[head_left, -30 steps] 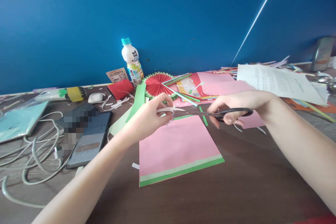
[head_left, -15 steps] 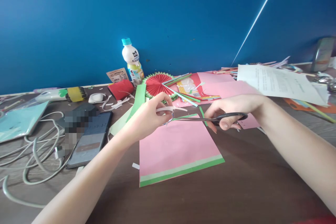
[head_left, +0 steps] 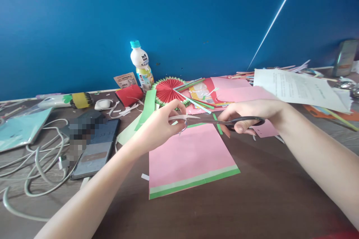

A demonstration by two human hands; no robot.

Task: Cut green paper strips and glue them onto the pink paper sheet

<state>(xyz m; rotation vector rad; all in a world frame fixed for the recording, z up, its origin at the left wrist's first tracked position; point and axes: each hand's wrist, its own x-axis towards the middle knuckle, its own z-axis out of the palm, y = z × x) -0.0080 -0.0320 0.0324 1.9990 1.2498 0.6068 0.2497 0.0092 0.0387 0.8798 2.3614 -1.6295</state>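
Observation:
My left hand (head_left: 164,124) pinches a narrow roll of white tape (head_left: 183,129), its fingers closed. A short strip of the tape sticks out to the right of the fingertips. My right hand (head_left: 248,119) has its thumb and fingers in the black handles of a pair of scissors (head_left: 221,122). The scissor blades point left and lie at the tape strip; whether they touch it I cannot tell. Below both hands lies a pink sheet of paper (head_left: 190,157), with light and dark green bands along its near edge and a green strip at its far edge.
Behind the hands are a red and green pleated paper fan (head_left: 169,89) and a drink bottle (head_left: 141,65). A phone (head_left: 97,149) and white cables (head_left: 36,164) lie left. Printed paper (head_left: 297,87) lies at the back right. A green paper strip (head_left: 217,124) sits by the right hand.
The scissor blades have tilted up slightly, toward the tape strip. My left hand has shifted a little to the right with the tape. The pink sheet has stayed in place.

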